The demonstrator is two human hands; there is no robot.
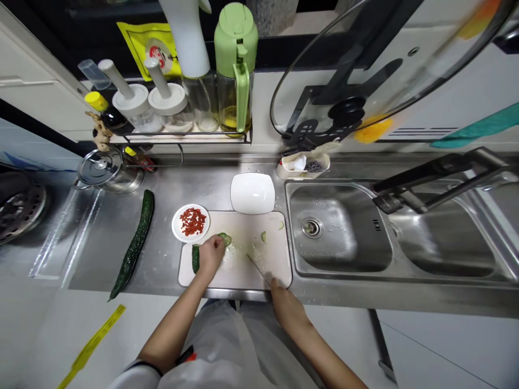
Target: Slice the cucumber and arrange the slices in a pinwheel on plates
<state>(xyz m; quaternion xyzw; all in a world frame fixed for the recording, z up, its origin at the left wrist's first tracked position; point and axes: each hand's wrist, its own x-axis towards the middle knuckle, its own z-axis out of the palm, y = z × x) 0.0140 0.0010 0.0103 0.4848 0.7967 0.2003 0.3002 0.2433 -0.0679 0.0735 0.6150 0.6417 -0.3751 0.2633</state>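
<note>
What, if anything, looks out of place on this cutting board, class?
Two cucumber slices lie strayed toward the right side of the cutting board, apart from the other slices at the left hand. Nothing there looks damaged.

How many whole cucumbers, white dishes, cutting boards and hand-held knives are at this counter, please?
Long dark-green whole cucumber: 1
Round white dish and rectangular white dish: 2
Pale rectangular cutting board: 1
Thin-bladed knife: 1
Total: 5
</note>
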